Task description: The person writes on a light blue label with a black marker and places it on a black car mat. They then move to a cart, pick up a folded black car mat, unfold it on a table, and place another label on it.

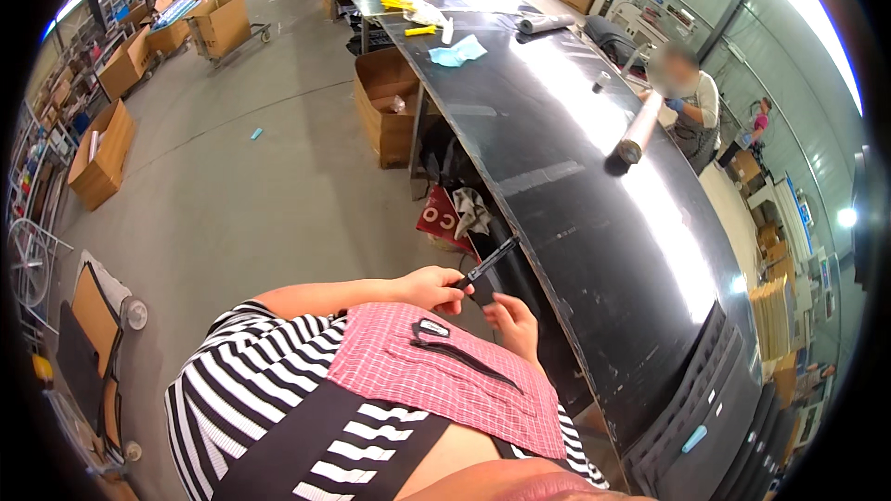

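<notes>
My left hand (434,289) is closed round one end of a slim black stick-like tool (492,260). The tool slants up and to the right, its far end by the edge of the long black table (557,213). Just right of it and a little lower is my right hand (512,317), fingers bent in toward the left hand and slightly blurred. Its fingertips are drawn together, but what is between them is too small to make out. Both hands are in front of my pink checked apron (436,353).
A dark roll (636,144) lies on the table near a co-worker (691,97) across it. Dark foam-like sheets (696,417) are stacked at the near right. Under the left edge are a cardboard box (380,121) and a grey cloth (471,211). A blue cloth (458,51) lies farther up.
</notes>
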